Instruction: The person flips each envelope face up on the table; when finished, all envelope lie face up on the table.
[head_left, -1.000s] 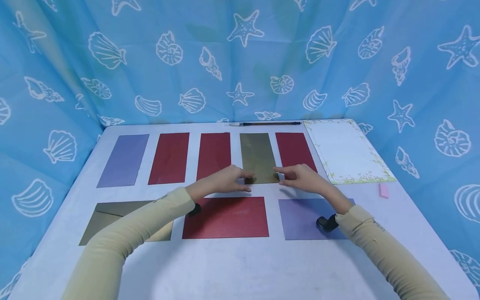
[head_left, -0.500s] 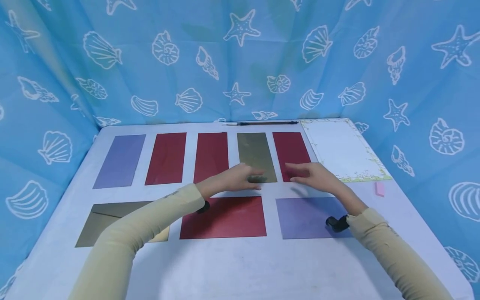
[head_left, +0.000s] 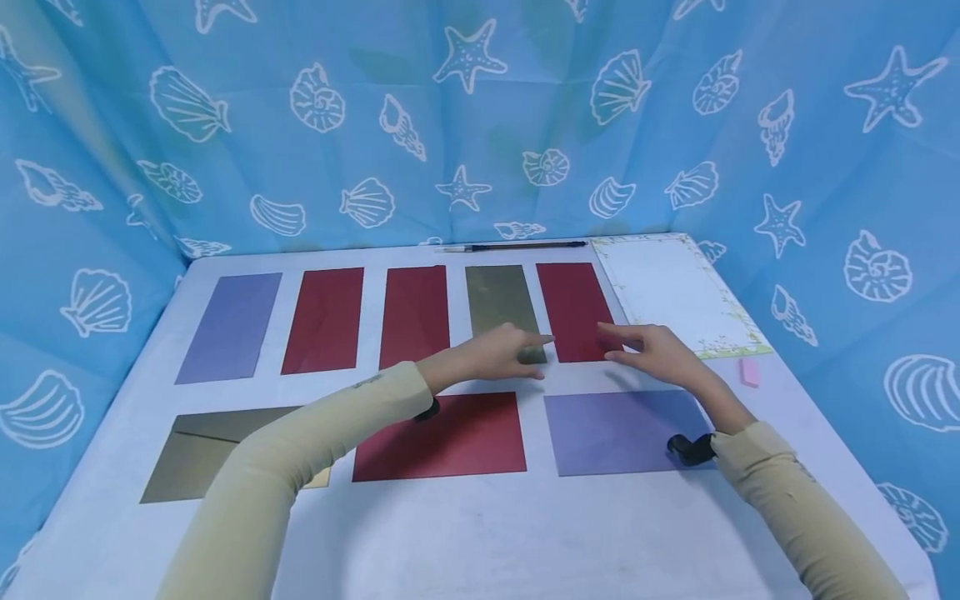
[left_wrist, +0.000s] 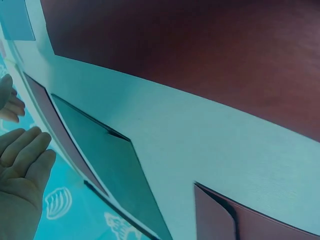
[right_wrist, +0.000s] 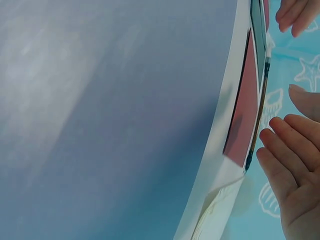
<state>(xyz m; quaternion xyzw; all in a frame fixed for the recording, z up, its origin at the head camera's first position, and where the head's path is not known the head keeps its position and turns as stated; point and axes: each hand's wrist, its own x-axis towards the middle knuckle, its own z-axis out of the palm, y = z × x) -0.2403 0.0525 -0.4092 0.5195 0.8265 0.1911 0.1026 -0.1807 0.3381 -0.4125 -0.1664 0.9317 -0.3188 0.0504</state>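
My left hand (head_left: 498, 352) hovers over the near end of the gold envelope (head_left: 498, 292) in the back row, fingers extended. To its right, my right hand (head_left: 652, 354) is held at the near right corner of the last red envelope (head_left: 573, 304), thumb and fingers apart. Neither hand holds anything. That red envelope lies between the two hands. In the left wrist view the fingers (left_wrist: 30, 150) are relaxed above the table, and the right wrist view shows a similar open palm (right_wrist: 300, 175). Under the forearms lie a red envelope (head_left: 480, 442) and a purple envelope (head_left: 615, 433).
Farther left in the back row are a purple envelope (head_left: 228, 329) and two red envelopes (head_left: 322, 321). A gold envelope (head_left: 187, 458) lies front left, partly under the left sleeve. A brush (head_left: 517, 245) lies behind. Bordered paper (head_left: 675, 292) and a pink eraser (head_left: 748, 372) are at right.
Both hands have moved right, from either side of the gold envelope toward the last red one in the back row. The head view has turned slightly; the envelopes stay in place.
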